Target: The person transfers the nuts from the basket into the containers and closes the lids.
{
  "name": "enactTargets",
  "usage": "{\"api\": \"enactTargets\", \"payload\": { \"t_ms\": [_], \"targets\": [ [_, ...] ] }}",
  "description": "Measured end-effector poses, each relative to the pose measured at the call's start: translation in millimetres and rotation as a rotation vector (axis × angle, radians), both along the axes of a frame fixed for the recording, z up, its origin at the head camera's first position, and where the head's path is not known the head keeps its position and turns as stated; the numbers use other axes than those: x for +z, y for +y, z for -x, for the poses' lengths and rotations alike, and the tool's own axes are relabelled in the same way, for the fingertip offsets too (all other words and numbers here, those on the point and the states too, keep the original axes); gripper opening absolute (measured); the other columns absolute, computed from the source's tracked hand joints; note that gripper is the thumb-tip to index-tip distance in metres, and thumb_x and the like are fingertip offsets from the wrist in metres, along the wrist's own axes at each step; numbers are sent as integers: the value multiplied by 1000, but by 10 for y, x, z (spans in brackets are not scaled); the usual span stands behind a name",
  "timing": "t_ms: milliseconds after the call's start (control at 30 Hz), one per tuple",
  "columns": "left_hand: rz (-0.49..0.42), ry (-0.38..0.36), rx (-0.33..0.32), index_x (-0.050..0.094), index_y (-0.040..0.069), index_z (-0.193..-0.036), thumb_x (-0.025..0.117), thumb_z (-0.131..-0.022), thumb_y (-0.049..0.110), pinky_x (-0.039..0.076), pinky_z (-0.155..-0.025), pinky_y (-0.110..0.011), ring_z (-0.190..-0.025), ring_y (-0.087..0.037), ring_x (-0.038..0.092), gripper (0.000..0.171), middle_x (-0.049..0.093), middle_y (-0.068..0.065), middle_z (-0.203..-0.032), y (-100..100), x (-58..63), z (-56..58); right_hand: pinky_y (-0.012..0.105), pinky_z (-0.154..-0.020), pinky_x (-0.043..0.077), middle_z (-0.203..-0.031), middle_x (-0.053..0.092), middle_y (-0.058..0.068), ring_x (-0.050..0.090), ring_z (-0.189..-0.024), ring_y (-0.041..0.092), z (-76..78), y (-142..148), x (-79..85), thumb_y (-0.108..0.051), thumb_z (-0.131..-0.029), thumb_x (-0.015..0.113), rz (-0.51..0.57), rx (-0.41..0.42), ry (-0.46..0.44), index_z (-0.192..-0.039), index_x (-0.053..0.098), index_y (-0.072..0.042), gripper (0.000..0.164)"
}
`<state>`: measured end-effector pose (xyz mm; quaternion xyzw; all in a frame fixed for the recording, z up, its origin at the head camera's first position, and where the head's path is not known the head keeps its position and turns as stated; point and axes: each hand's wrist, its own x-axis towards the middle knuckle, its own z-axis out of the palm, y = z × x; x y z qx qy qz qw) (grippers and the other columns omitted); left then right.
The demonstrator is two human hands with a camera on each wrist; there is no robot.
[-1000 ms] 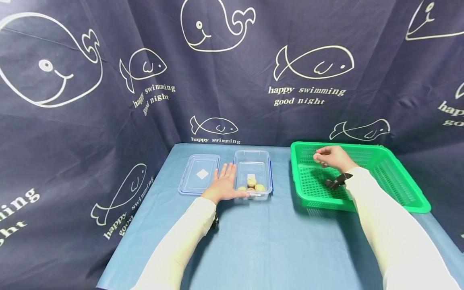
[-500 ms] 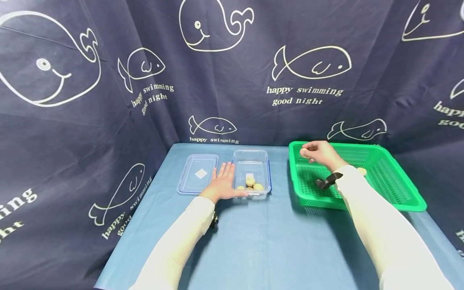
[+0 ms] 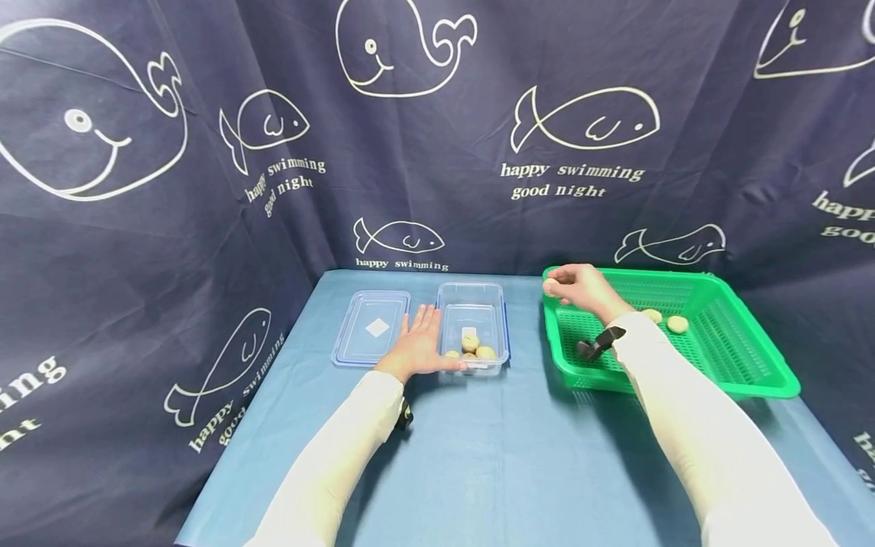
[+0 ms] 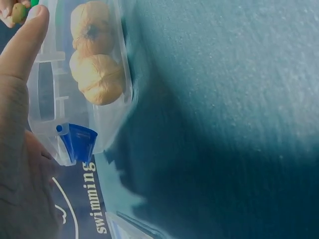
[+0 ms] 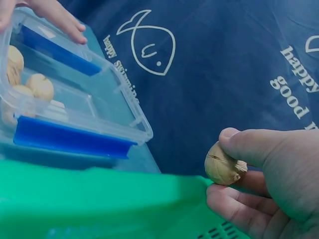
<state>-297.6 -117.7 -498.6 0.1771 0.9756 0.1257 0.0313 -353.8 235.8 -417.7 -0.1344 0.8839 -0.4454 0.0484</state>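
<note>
My right hand (image 3: 588,291) pinches a walnut (image 5: 224,164) between thumb and fingertips, above the left rim of the green basket (image 3: 752,342). Two more walnuts show inside the basket, one of them a pale walnut (image 3: 677,324) near its middle. Fingers spread and straight, my left hand (image 3: 418,351) rests against the left side and near-left corner of a clear plastic box (image 3: 506,319). Several walnuts (image 3: 470,343) lie at the box's near end; the left wrist view shows them through the wall. The hand partly covers that corner.
The box's clear lid (image 3: 365,346) lies flat to the left on the blue table cloth (image 3: 478,456). Behind the table hangs a dark curtain (image 3: 472,152) with fish drawings. A gap of cloth separates box and basket. Both wrists wear black straps.
My right hand has moved left across the basket with the walnut, reaching its left rim. Walnuts in the basket have come into sight behind the arm. The left hand stays on the box.
</note>
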Motion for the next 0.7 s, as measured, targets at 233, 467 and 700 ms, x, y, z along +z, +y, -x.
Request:
{"api": "enactTargets", "payload": {
  "t_ms": [233,467,700],
  "targets": [
    [-38,-27,-1,11,-4,-160,66,-70,84,2,-123,-58,-156,-33,1,137,5,-19,-168,44,9,11,49,-86,58,-124,66,26,70,-103,38,7,-173,-29,-28,-99,67,2,17,10,-133,61,2,45],
    [4,-28,4,7,-3,-160,68,-68,84,2,-123,-57,-156,-32,0,141,1,-18,-169,64,-10,-9,47,-86,57,-125,68,20,72,-95,28,-23,-376,-30,-41,-97,67,-27,21,-4,-134,62,-3,53],
    [9,-46,29,5,-2,-161,71,-67,83,-2,-123,-54,-156,-31,-5,143,0,-20,-168,86,9,-22,46,-84,58,-123,69,20,73,-92,27,-45,-624,-58,-33,-98,69,-22,41,2,-131,64,-3,45]
  ]
}}
